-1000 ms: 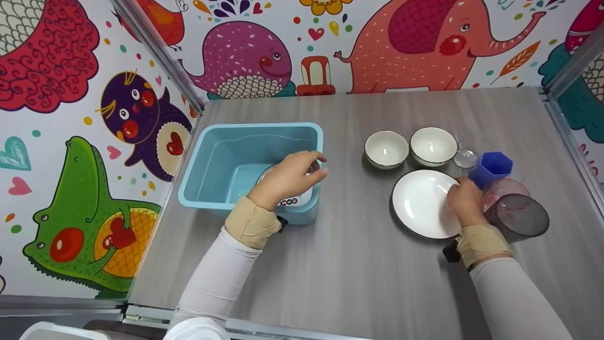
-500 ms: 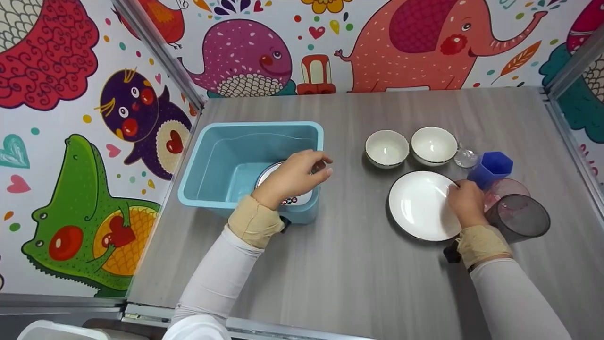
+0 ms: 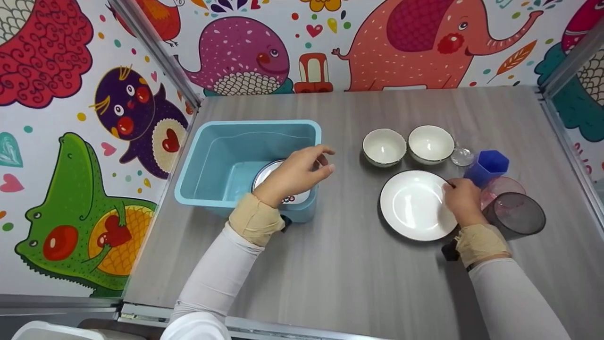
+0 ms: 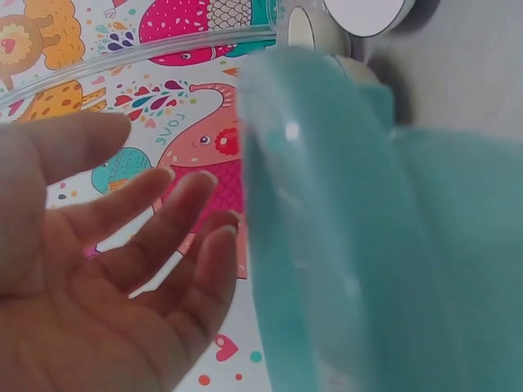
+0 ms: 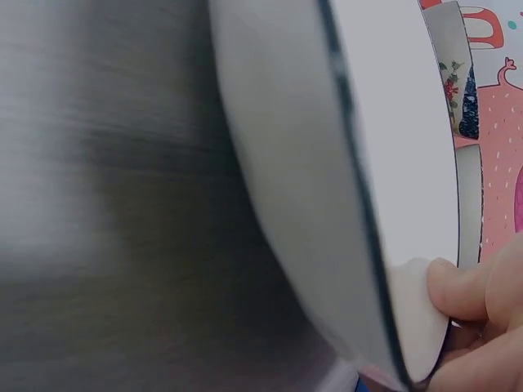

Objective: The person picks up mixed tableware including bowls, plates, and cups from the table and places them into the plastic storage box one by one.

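My right hand [image 3: 463,202] pinches the right rim of a white plate [image 3: 417,208] with a dark edge. In the right wrist view the thumb [image 5: 458,286] lies on the plate's upper face, with fingers beneath the rim. My left hand [image 3: 297,172] hovers over the right side of a light blue tub [image 3: 250,123], fingers loosely bent, holding nothing. In the left wrist view its palm faces the tub's wall [image 4: 343,212]. Inside the tub, partly hidden under the left hand, lies a white dish [image 3: 267,172] with a dark rim and small printed marks.
Two white bowls [image 3: 384,147] stand behind the plate. To the right are a clear stemmed glass [image 3: 462,157], a blue hexagonal cup [image 3: 488,167], a pink cup [image 3: 507,186] and a dark grey cup [image 3: 516,215], close beside the right hand. Printed wall panels enclose the table.
The plate has shifted to the left in the right hand's grip, while that hand moved only slightly. The left hand has drifted a little to the right over the tub's edge.
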`<action>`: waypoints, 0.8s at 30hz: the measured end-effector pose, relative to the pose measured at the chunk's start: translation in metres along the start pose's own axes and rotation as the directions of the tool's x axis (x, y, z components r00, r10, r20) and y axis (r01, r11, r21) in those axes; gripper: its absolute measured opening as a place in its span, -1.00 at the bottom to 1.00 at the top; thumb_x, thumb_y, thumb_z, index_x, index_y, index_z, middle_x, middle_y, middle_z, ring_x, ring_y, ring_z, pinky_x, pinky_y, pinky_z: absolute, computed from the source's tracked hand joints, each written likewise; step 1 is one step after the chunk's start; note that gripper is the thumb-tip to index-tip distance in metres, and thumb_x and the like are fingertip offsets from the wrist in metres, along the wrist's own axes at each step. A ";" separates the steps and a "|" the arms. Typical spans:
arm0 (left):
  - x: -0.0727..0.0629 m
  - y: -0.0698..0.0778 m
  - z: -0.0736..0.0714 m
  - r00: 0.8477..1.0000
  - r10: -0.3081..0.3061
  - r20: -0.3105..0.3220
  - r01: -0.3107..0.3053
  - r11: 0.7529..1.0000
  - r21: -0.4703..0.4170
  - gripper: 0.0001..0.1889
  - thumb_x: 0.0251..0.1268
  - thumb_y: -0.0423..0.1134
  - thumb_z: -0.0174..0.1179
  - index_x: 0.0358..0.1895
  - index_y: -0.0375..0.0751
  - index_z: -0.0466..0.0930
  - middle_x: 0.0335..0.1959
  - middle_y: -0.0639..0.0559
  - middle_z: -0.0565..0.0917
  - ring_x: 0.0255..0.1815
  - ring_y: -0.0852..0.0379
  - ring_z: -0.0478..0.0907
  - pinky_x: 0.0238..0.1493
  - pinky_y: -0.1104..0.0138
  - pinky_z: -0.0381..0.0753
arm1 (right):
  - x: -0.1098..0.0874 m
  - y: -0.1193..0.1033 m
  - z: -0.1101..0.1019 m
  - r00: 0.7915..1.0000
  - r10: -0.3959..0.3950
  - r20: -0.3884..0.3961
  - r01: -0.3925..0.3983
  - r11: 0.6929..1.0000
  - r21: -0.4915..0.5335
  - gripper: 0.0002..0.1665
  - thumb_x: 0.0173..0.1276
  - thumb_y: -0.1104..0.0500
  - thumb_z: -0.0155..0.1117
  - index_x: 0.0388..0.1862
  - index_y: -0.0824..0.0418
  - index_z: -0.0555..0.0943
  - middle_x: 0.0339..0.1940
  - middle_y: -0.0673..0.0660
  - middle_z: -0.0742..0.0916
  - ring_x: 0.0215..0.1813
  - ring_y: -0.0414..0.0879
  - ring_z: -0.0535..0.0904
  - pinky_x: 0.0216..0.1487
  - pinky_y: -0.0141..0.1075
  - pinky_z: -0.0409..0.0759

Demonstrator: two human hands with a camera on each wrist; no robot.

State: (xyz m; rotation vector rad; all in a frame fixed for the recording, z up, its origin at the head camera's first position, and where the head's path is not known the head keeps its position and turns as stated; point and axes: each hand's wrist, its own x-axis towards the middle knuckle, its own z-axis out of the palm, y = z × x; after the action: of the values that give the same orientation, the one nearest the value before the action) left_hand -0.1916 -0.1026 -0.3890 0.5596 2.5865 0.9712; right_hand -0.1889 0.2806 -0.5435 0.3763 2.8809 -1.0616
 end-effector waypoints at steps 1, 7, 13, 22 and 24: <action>0.000 0.000 0.000 1.000 0.004 0.001 -0.004 1.000 0.000 -0.55 0.54 -0.05 0.10 0.39 -0.07 0.43 0.09 -0.05 0.62 0.07 0.05 0.56 0.12 0.18 0.65 | -0.001 0.000 0.000 1.000 -0.004 -0.007 0.004 1.000 -0.001 -0.67 0.48 0.28 0.04 -0.05 0.50 0.64 0.02 0.55 0.66 0.08 0.52 0.53 0.14 0.24 0.46; 0.001 0.000 0.002 1.000 0.022 0.001 -0.022 1.000 -0.009 -0.56 0.54 -0.10 0.10 0.40 -0.08 0.42 0.06 -0.05 0.63 0.07 0.04 0.55 0.08 0.18 0.65 | -0.003 -0.001 0.003 1.000 0.006 -0.030 -0.006 1.000 0.011 -0.68 0.49 0.28 0.05 -0.01 0.49 0.64 0.05 0.54 0.66 0.10 0.55 0.52 0.16 0.25 0.44; 0.002 0.000 0.003 1.000 0.016 0.006 -0.016 0.999 -0.028 -0.52 0.54 -0.10 0.11 0.44 -0.03 0.36 0.05 -0.04 0.61 0.03 0.06 0.56 0.05 0.21 0.66 | -0.006 -0.004 0.005 1.000 0.018 -0.010 -0.018 1.000 0.022 -0.68 0.50 0.25 0.07 -0.02 0.45 0.66 0.02 0.52 0.68 0.06 0.49 0.55 0.04 0.18 0.52; 0.002 0.000 0.003 1.000 0.014 0.006 -0.014 0.999 -0.030 -0.51 0.53 -0.10 0.12 0.44 -0.04 0.36 0.03 -0.03 0.61 0.01 0.07 0.57 0.04 0.21 0.65 | -0.011 -0.009 0.004 1.000 0.023 -0.010 -0.023 0.998 0.057 -0.65 0.49 0.26 0.06 -0.02 0.49 0.67 -0.02 0.53 0.69 -0.02 0.39 0.57 -0.22 -0.15 0.58; 0.003 0.000 0.004 1.000 0.011 0.007 -0.011 1.000 -0.028 -0.51 0.53 -0.08 0.12 0.45 -0.03 0.35 0.02 -0.03 0.61 -0.01 0.08 0.57 0.03 0.21 0.65 | -0.012 -0.012 0.004 0.999 0.030 -0.012 -0.028 0.995 0.091 -0.64 0.49 0.27 0.05 -0.01 0.51 0.67 -0.03 0.54 0.69 -0.01 0.37 0.58 -0.26 -0.23 0.59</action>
State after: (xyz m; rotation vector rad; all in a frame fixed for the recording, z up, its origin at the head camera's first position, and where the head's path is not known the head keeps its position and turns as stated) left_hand -0.1923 -0.0995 -0.3924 0.5694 2.5624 1.0052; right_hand -0.1803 0.2667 -0.5372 0.4301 2.8365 -1.1926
